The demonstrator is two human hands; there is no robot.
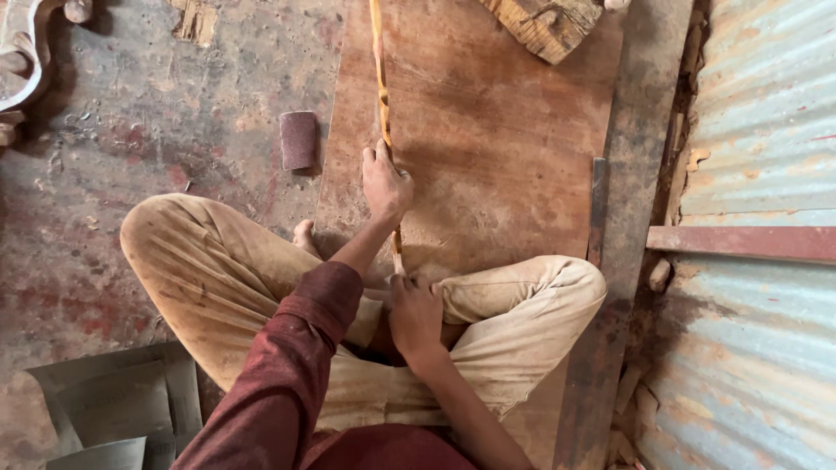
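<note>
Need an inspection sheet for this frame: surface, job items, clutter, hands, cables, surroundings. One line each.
Surface: reddish-brown plywood sheet lying on a stained concrete floor.
Job's things: long thin yellowish wooden strip running up the sheet from the person's lap.
Clutter: dark red roll of sandpaper beside the sheet; grey sandpaper sheets at lower left; rough wood block at the top; carved wooden piece at upper left.
Grippers: left hand gripping the strip midway; right hand at its near end, grip unclear.
Cables: nothing seen.
Surroundings: corrugated metal wall on the right.
</note>
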